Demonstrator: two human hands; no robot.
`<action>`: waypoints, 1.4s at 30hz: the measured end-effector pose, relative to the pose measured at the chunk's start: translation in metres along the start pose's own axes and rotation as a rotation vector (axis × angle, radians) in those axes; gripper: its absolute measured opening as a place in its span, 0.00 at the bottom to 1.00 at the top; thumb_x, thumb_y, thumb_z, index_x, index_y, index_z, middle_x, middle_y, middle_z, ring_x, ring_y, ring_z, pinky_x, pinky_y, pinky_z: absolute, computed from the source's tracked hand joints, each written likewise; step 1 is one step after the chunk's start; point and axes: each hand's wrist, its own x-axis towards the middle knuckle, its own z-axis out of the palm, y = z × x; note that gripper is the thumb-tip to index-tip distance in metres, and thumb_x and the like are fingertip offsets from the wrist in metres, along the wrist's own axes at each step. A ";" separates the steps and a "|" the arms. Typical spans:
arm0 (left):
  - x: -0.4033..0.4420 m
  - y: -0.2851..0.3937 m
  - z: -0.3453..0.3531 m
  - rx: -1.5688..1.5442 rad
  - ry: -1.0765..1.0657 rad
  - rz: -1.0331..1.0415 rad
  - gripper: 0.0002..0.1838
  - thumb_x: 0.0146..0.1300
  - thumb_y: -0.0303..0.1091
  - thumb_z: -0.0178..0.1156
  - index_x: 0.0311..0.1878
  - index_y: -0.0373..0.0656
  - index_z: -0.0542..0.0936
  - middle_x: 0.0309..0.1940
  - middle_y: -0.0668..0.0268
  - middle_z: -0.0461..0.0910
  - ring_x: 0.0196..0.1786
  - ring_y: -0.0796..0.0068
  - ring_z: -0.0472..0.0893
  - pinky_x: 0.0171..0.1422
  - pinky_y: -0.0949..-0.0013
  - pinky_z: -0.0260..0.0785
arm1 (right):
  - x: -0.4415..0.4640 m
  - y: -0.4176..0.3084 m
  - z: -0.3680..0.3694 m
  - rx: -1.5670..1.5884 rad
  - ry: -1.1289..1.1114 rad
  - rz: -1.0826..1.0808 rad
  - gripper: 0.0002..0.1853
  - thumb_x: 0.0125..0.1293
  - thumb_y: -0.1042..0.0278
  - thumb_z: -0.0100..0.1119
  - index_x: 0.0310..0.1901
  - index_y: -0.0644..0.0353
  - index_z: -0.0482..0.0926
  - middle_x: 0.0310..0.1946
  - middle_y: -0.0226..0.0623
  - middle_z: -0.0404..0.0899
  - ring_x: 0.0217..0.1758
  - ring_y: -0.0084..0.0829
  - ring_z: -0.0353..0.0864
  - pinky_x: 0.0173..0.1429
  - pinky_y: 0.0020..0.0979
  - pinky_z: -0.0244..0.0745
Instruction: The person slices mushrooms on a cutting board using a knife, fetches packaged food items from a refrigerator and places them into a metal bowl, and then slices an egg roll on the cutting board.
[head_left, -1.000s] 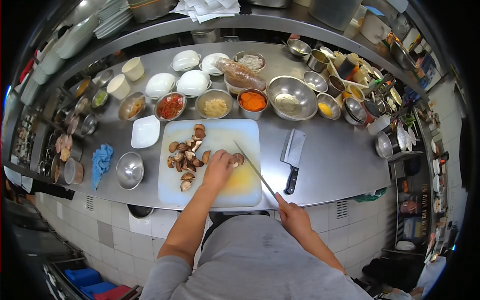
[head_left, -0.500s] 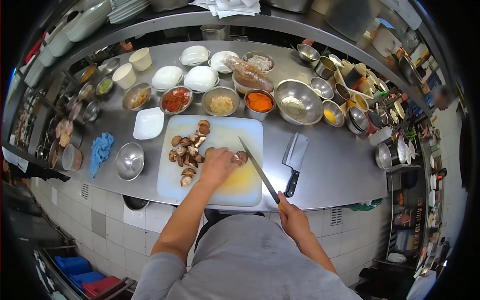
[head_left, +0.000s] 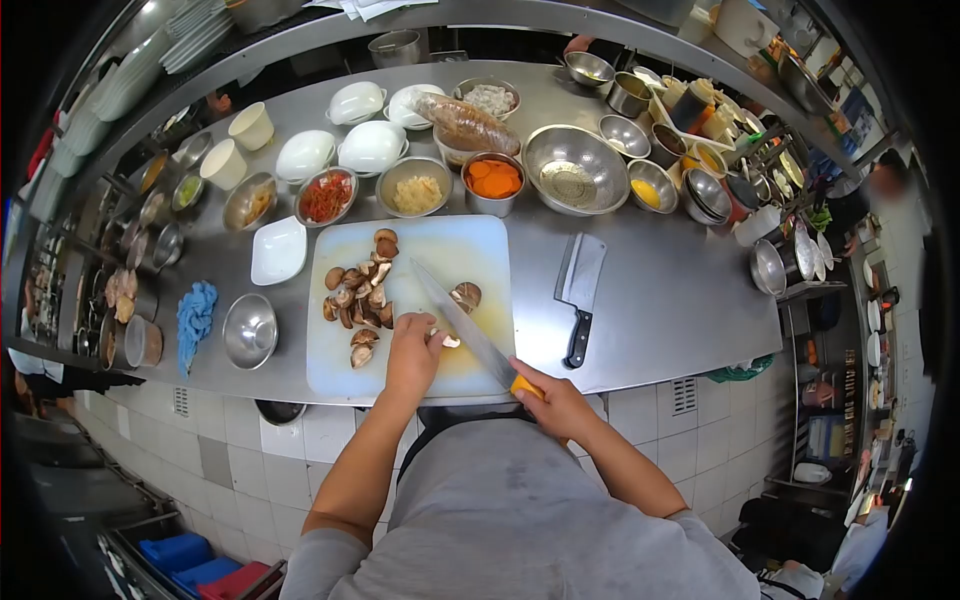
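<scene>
My right hand (head_left: 550, 402) is closed round the yellow handle of a knife (head_left: 462, 322), its long blade slanting across the white cutting board (head_left: 335, 235). Close to the blade's left side, the curled fingers of my left hand (head_left: 410, 352) hold a mushroom piece (head_left: 448, 341), whose pale part shows at the fingertips. Just beyond the blade a brown-capped mushroom (head_left: 466, 296) lies on the board. Several cut mushrooms (head_left: 358, 290) are heaped on the board's left half. Whether the blade touches the held piece, I cannot tell.
Right of the board lies a cleaver (head_left: 580, 285). To its left are a metal bowl (head_left: 250, 331), a square white dish (head_left: 279, 251) and a blue cloth (head_left: 196, 325). Behind stand a bowl of sliced carrots (head_left: 494, 180) and a large steel bowl (head_left: 575, 170). A shelf (head_left: 480, 28) runs overhead.
My left hand has come nearer to me, now with a mushroom piece at its fingertips. The knife in my right hand has swung left over the board. The whole view has shifted slightly.
</scene>
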 end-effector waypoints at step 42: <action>0.028 -0.012 -0.003 0.133 0.014 0.095 0.08 0.62 0.24 0.74 0.44 0.36 0.90 0.45 0.51 0.90 0.52 0.46 0.88 0.61 0.51 0.81 | 0.013 0.036 -0.025 0.460 -0.326 0.298 0.34 0.87 0.65 0.56 0.89 0.35 0.62 0.34 0.28 0.78 0.27 0.18 0.75 0.34 0.26 0.79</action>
